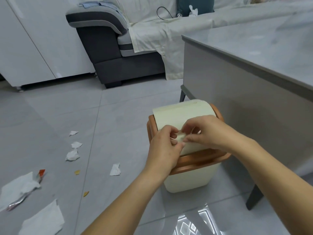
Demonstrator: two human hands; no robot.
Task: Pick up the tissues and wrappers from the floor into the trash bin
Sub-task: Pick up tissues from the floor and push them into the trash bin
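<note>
1. Over the cream lid of the trash bin, a pale scrap is pinched between both hands; I cannot tell whether it is tissue or wrapper.
2. The left hand curls its fingers and thumb onto the scrap's left side. The right hand grips the right side with its thumb and fingertips.
3. The bin, cream with an orange-brown rim, stands on the grey tiled floor just beside a grey table.
4. Left of the bin and well apart from it lie crumpled tissues, a flat tissue sheet, a red wrapper and small yellow bits.
5. A grey sofa draped with a pale sheet stands beyond.
</note>
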